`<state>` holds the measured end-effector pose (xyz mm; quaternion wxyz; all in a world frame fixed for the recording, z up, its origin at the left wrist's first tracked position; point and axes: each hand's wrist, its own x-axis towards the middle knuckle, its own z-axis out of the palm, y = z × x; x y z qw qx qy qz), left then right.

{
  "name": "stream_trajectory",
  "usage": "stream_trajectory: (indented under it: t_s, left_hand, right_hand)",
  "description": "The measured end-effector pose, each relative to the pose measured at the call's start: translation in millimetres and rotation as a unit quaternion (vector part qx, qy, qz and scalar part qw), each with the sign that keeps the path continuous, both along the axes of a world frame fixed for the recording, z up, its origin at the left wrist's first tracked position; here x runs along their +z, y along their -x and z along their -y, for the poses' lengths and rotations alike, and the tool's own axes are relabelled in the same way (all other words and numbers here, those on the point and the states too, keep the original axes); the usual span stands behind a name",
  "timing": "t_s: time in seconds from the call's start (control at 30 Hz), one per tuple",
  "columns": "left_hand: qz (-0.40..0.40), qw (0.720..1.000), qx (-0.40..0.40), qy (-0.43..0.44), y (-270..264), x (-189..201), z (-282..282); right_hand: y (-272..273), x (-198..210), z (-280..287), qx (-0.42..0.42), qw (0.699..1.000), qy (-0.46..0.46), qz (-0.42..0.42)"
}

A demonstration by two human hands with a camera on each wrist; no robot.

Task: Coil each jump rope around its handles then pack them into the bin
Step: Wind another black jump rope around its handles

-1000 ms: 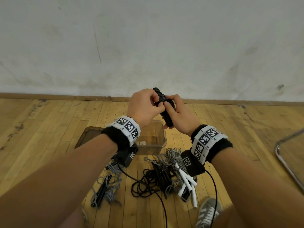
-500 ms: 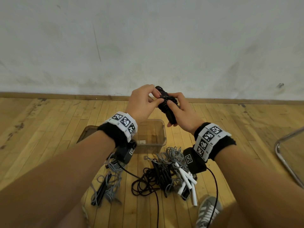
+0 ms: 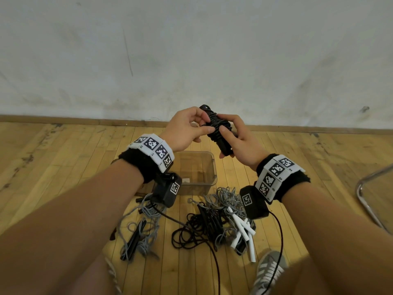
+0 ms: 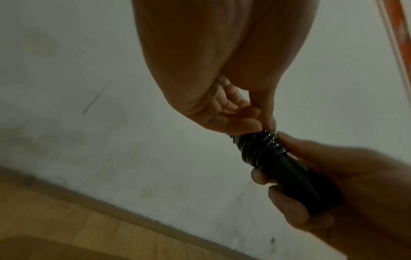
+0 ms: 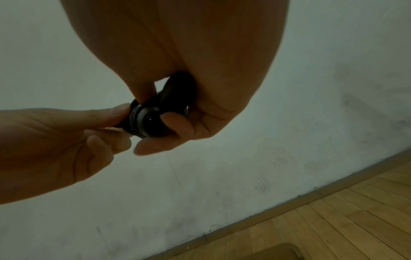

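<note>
A black jump rope (image 3: 217, 128) is wound in tight coils round its paired handles and held up in front of the wall. My right hand (image 3: 238, 139) grips the handles from below, thumb on the coils (image 4: 262, 149). My left hand (image 3: 187, 128) pinches the cord at the top of the coils (image 5: 142, 119) with thumb and forefinger. The clear plastic bin (image 3: 212, 167) stands on the floor below the hands. Loose ropes lie nearer me: a black one (image 3: 202, 228), a grey one with black handles (image 3: 136, 237) and a grey one with white handles (image 3: 242, 228).
The wooden floor (image 3: 63, 156) meets a white wall (image 3: 191, 60) just past the bin. A metal chair frame (image 3: 370, 201) stands at the right edge. My shoe (image 3: 268, 271) is beside the rope pile. Black sensor cables hang from both wrists.
Both hands have risen a little with the bundle. My left hand has shifted from covering the coils to pinching the cord at their top; my right thumb now lies on the coils.
</note>
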<state>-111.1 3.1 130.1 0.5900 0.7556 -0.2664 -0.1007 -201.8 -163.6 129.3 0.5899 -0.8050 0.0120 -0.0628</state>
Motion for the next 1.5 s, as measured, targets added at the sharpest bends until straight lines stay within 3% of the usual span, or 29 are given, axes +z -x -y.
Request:
stream_trajectory:
  t_s: [0.13, 0.3, 0.43, 0.57, 0.67, 0.83, 0.93, 1.07, 1.27, 1.5]
  left_hand:
    - [-0.093, 0.993, -0.001, 0.078, 1.4, 3.5, -2.8]
    - [-0.184, 0.963, 0.074, 0.181, 4.1, 5.4, 0.7]
    - [-0.135, 0.976, 0.113, 0.131, 1.6, 2.3, -1.8]
    - [-0.193, 0.97, 0.092, 0.113, 5.4, -4.5, -7.7]
    - [-0.19, 0.974, 0.08, 0.09, 8.6, -8.1, -16.5]
    - [-0.161, 0.978, 0.117, 0.059, 0.2, -24.4, -42.0]
    - [-0.158, 0.975, 0.154, 0.031, -3.3, -55.7, -52.5]
    - [-0.222, 0.958, 0.18, 0.003, -3.3, -117.2, -72.8]
    - [-0.184, 0.949, 0.214, -0.139, 14.1, -224.3, -89.3]
    - [-0.213, 0.923, 0.156, -0.279, 25.1, -313.5, -89.0]
  right_hand:
    - [-4.0, -4.1, 1.5, 0.0, 1.0, -0.001, 0.023]
    - [-7.5, -3.5, -0.5, -0.018, 0.999, -0.001, 0.042]
    - [-4.3, -5.1, -5.4, -0.022, 0.999, 0.007, 0.035]
    - [-4.4, -13.1, -20.6, -0.029, 0.999, 0.002, 0.023]
    - [-10.4, -20.9, -34.8, -0.017, 1.0, -0.001, 0.002]
    - [-33.5, -47.4, -55.5, -0.007, 0.993, 0.104, -0.049]
    - [-43.4, -72.7, -69.9, -0.033, 0.985, 0.157, -0.059]
    - [-45.3, -128.3, -88.0, -0.021, 0.981, 0.156, -0.116]
    - [-38.8, -231.5, -109.6, -0.015, 0.952, 0.116, -0.282]
    - [-34.0, -320.0, -120.3, -0.052, 0.897, 0.128, -0.421]
